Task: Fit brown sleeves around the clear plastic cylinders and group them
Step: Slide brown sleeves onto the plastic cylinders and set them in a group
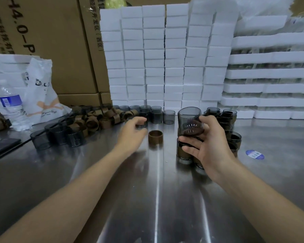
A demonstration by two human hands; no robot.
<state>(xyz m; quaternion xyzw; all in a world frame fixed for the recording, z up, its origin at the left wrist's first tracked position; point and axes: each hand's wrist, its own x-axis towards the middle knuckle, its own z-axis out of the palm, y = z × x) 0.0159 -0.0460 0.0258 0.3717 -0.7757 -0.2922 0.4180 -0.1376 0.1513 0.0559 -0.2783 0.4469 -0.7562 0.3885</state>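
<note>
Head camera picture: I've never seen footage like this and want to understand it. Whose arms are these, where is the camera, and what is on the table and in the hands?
There is no machine here. A person wears a camera on the head, so you look down along their two bare arms. The right hand holds a clear smoky cylinder lifted above a group of brown-sleeved cylinders. The left hand reaches to a row of bare cylinders; blur hides whether it grips one. Between the hands one brown sleeve stands alone on the metal table. A pile of sleeves, more bare cylinders and a water bottle lie to the left. White foam blocks are stacked behind.
</note>
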